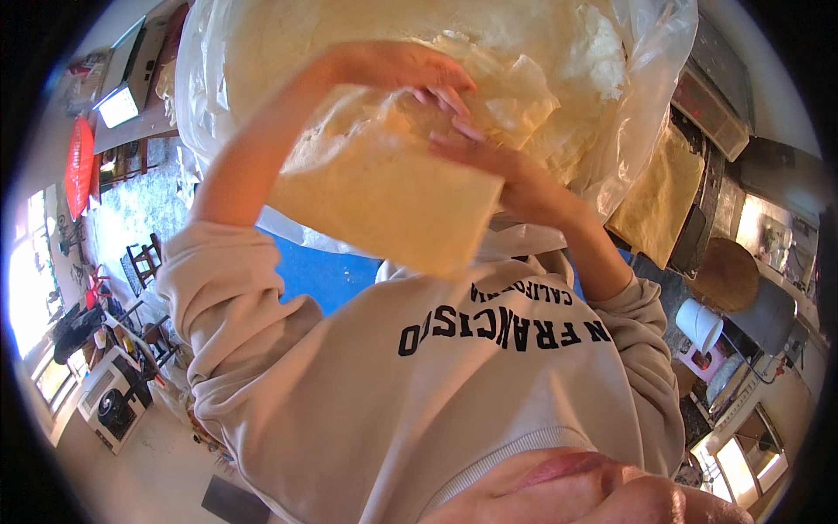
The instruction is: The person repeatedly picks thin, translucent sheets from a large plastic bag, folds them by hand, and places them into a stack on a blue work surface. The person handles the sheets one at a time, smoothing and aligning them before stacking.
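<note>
My left hand [432, 77], blurred and with bent fingers, is over a large heap of thin, pale yellow sheet material [393, 26] with ragged, flaky edges. My right hand [501, 157] reaches in from the right, its fingers close to those of my left hand. Just below both hands lies a smooth yellow sheet [393, 203] with a straight edge and a corner; my right hand is beside or on its upper edge. Whether either hand grips the material cannot be told. Clear plastic film [645, 111] wraps around the heap.
A blue surface [321, 265] shows below the plastic. Another yellow sheet [655, 196] lies at the right, near a round brown seat [723, 275] and white buckets [699, 324]. At left are a lit screen [119, 107], a red lantern-like object [79, 167] and a small dark chair [142, 263].
</note>
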`<state>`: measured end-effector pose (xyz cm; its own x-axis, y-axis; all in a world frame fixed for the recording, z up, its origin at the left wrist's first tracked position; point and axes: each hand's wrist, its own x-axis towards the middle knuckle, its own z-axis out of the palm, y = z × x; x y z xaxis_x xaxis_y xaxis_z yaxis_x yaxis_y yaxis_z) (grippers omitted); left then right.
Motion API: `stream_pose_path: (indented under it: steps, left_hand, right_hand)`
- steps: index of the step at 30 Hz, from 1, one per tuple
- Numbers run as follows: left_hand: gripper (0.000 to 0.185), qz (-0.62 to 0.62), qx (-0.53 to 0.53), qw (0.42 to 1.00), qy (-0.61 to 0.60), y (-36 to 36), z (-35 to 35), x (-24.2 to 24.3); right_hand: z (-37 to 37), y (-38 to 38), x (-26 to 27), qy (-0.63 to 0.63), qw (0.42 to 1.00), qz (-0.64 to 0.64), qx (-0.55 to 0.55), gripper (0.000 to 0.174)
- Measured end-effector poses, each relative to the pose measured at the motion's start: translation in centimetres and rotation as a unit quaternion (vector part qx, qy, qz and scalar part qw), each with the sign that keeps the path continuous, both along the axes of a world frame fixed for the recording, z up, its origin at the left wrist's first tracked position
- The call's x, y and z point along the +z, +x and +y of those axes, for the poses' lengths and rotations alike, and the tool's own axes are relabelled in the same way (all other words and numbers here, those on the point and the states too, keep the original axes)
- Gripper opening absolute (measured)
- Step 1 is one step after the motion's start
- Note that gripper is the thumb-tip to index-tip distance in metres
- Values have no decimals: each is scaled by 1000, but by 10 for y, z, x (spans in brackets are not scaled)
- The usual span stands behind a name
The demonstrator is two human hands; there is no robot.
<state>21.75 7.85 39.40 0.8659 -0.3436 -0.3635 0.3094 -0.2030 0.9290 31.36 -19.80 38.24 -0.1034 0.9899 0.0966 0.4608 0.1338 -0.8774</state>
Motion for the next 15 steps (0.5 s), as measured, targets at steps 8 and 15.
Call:
stream_pose_path:
  steps: [8, 15]
  left_hand:
    - [66, -25, 476, 865, 155, -57, 82, 1]
    - [79, -302, 234, 672, 634, -20, -63, -30]
  right_hand:
    - [11, 44, -30, -171, 643, 679, -311, 45]
    - [18, 42, -9, -220, 654, 673, -266, 50]
